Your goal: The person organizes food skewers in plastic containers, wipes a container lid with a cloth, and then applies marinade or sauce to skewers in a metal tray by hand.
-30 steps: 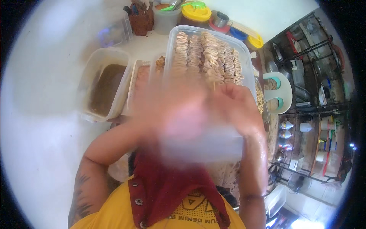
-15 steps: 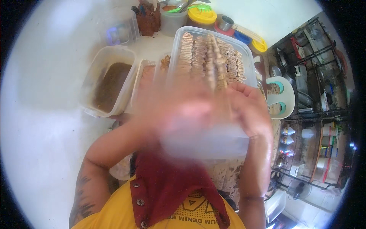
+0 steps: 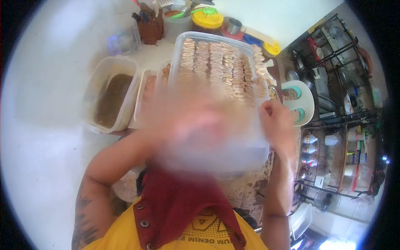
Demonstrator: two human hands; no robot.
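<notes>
A clear plastic container stands before me, with rows of folded, pale-brown pieces of meat lined up on its far side. Along its right rim a skewer of the same folded pieces points away from me. My right hand is at the skewer's near end, thumb and fingers pinched together; the stick itself hardly shows. My left hand reaches over the container's near part. A heavy blur covers it, so its fingers and anything in them cannot be made out.
On the left is a tub of brown liquid, beside a white basket of pinkish meat. Behind stand a knife block, a utensil tub and a yellow-lidded container. A white rack with teal-edged openings is at right, near dark shelves.
The skewer has gone from above the middle rows to the container's right rim, together with my right hand. My left hand stays blurred over the near part. The whole view has shifted slightly.
</notes>
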